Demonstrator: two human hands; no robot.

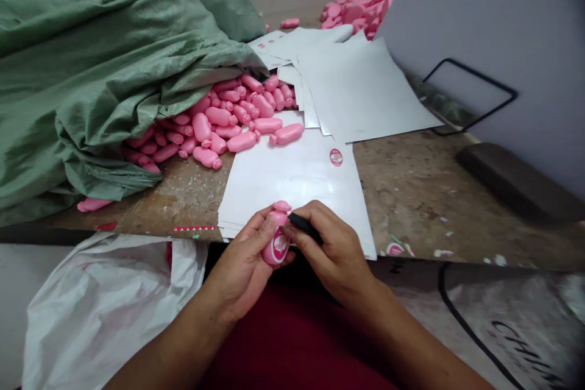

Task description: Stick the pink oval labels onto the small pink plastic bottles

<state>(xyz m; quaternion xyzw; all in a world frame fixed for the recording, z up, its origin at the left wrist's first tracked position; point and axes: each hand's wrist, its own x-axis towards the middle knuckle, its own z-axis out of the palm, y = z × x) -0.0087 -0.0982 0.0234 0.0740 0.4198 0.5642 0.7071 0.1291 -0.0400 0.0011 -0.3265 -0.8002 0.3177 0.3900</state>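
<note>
A small pink plastic bottle [282, 217] is gripped in my left hand [240, 265], its neck pointing up and away. On its side sits an oval pink and white label [280, 246]. My right hand [340, 253] is closed around a slim black tool [305, 227], whose kind I cannot make out. That hand's fingertips are right beside the bottle and label. Beneath and beyond both hands lies a stack of white sticker sheets [287, 177], with one oval sticker [336, 157] showing near its right side.
A green woven sack [137, 42] at left spills many pink bottles [242, 116] onto the worn table [411, 195]. More white sheets [365, 85] lie behind. Farther back is a pink heap [356, 6]. A dark block [516, 180] lies right; a white bag [105, 304] hangs below left.
</note>
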